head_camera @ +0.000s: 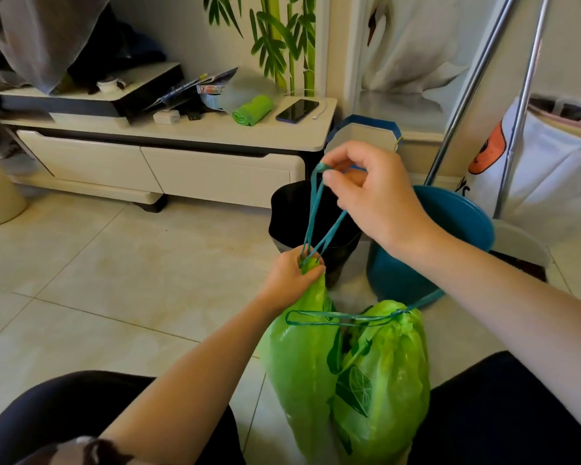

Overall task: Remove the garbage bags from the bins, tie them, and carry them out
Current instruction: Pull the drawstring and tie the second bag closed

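We see two bright green plastic garbage bags (346,374) standing on the pale tiled floor (121,283). Left hand (291,275) fingers clamped around one bag's gathered neck; right hand (373,193) fingers pinched on its teal drawstring (319,216), pulled up taut. Black bin (284,216) and blue bucket (450,229) just behind.

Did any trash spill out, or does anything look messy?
No spill shows on the floor tiles. Both green garbage bags look whole. The left hand grips one bag's neck while the right hand pulls its teal drawstring up. Only the TV cabinet top looks cluttered.
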